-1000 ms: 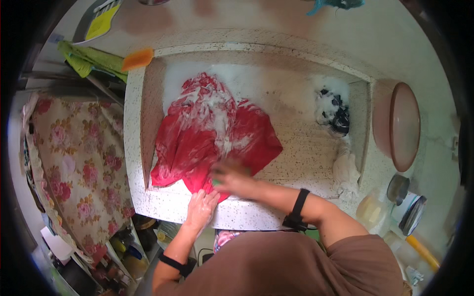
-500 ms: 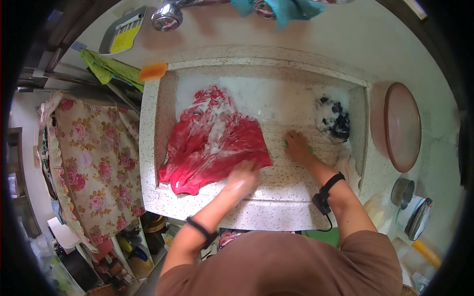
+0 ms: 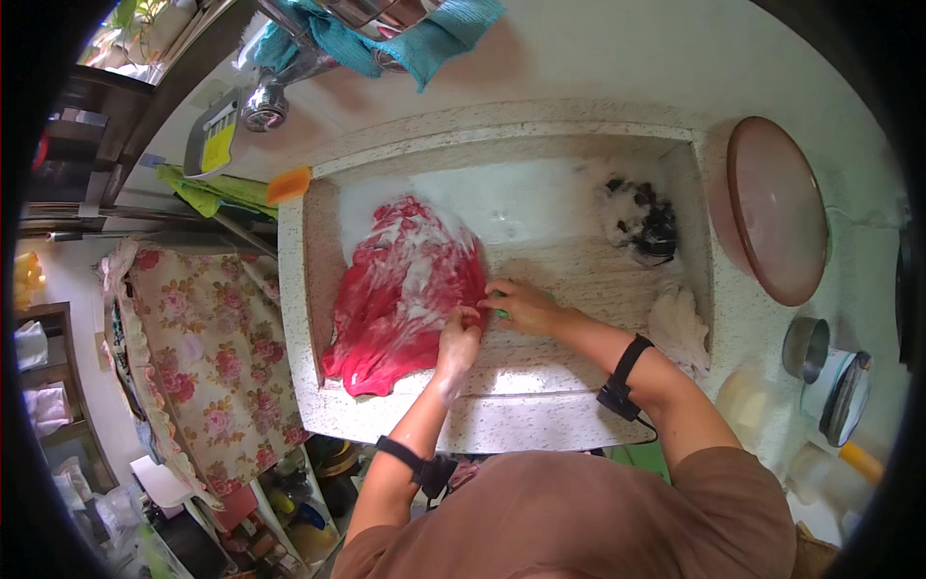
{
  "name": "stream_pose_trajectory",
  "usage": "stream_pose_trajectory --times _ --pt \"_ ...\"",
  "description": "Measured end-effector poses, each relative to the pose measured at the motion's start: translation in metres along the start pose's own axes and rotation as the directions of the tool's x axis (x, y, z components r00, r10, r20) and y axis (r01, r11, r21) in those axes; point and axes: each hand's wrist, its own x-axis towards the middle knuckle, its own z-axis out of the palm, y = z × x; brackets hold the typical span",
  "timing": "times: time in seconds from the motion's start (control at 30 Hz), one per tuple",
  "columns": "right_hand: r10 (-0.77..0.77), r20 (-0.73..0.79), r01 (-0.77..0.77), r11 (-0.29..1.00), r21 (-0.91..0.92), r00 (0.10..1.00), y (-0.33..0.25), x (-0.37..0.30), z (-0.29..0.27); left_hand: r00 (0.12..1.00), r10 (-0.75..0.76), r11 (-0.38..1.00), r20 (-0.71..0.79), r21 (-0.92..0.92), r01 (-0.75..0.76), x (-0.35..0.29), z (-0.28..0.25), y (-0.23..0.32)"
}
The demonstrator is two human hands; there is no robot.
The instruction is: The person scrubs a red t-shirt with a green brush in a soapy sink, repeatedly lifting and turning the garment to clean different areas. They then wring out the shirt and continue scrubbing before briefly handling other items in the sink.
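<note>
A soapy red garment (image 3: 405, 280) lies spread on the left side of a speckled stone wash sink (image 3: 386, 409), with white suds over its middle and upper part. At its right edge, the fingers of my left hand (image 3: 460, 338) are closed on the cloth. Just to the right, my right hand (image 3: 526, 307) is curled around a small green object (image 3: 502, 314), mostly covered by the fingers, so its kind cannot be told. The right fingertips reach close to the garment's edge.
Dark wet cloth (image 3: 648, 227) sits in suds at the sink's right, with a pale cloth (image 3: 678, 326) below it. A pink basin (image 3: 776, 212) leans on the right ledge near a metal cup (image 3: 805, 348). An orange sponge (image 3: 288, 183) rests on the left corner.
My right hand has moved left with the green object, up to the garment. My left hand has closed on the garment's right edge, which has shifted left. The view has also turned slightly.
</note>
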Motion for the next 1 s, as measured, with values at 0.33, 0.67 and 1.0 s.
stream_pose_trajectory --times 0.33,0.67,1.0 --pt "-0.093 -0.152 0.093 0.996 -0.005 0.984 -0.032 0.075 0.016 0.897 0.434 0.874 0.085 0.2 -0.442 -0.08 -0.107 0.155" --pt "0.281 -0.086 -0.293 0.898 -0.327 0.956 0.021 0.102 0.052 0.724 0.616 0.725 -0.312 -0.135 -0.675 -0.109 -0.224 0.215" --pt "-0.008 -0.691 -0.496 0.69 -0.527 0.723 0.089 0.084 -0.183 0.62 0.623 0.622 -0.478 -0.178 -0.762 0.009 -0.321 0.191"
